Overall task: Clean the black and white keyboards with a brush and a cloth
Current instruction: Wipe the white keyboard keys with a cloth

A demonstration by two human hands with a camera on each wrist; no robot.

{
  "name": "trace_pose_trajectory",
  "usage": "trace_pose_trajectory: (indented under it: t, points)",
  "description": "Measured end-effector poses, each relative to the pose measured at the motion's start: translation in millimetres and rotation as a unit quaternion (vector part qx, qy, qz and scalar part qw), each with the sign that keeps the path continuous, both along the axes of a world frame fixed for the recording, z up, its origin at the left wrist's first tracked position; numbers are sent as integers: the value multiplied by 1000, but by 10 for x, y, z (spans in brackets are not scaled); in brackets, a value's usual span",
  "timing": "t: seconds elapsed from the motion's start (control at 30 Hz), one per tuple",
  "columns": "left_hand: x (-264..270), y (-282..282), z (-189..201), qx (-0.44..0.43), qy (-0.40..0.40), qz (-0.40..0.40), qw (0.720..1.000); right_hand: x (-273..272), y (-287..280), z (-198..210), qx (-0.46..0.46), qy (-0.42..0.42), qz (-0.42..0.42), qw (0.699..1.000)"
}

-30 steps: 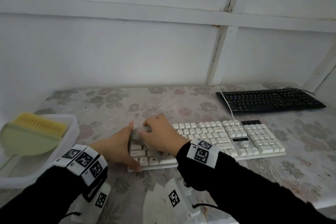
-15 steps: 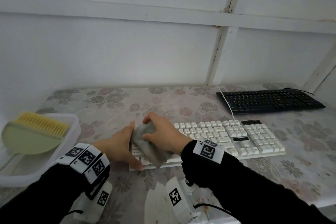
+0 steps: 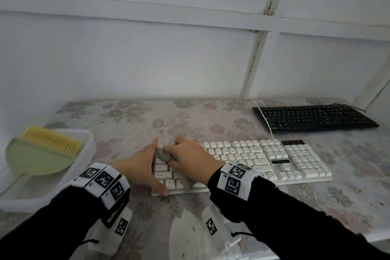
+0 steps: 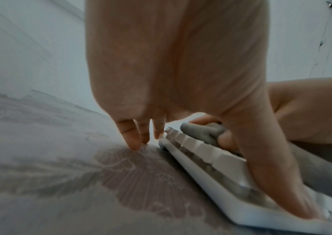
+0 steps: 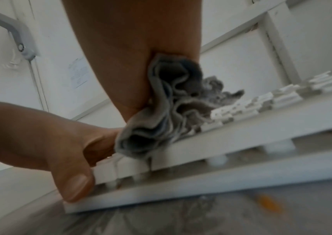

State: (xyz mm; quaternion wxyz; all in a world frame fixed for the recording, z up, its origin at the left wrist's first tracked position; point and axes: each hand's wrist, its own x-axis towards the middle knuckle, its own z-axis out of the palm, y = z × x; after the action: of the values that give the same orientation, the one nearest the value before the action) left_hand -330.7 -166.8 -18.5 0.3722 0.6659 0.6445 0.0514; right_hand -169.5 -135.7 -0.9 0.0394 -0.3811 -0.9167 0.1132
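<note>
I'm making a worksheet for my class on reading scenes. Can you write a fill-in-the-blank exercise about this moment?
1. The right hand presses a gray ____ onto the white keyboard.
2. The left hand steadies that keyboard at its ____ end.
3. The brush lies in a plastic ____.
4. The keyboard nobody touches is ____.

Missing words: cloth; left; tub; black

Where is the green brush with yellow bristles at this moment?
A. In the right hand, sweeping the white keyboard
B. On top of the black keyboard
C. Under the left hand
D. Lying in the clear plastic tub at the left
D: the brush lies in the clear plastic tub, untouched, at the table's left.
</note>
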Motion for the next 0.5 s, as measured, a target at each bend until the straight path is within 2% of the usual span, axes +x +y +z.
trace_pose_trajectory:
  t: [0.1, 0.2, 0.3, 0.5]
  points:
    - [6, -4, -2, 3, 4, -2, 1000, -54, -5, -7, 15, 20, 27, 999]
    - [5, -5, 6, 1, 17, -4, 1000, -73, -34, -29, 48, -27, 53, 997]
    - [1, -2, -1, -3, 32, -6, 999, -34, -26, -3, 44, -73, 30, 996]
    - [14, -10, 13, -9, 54, -8, 998, 189, -16, 80, 43, -70, -6, 997]
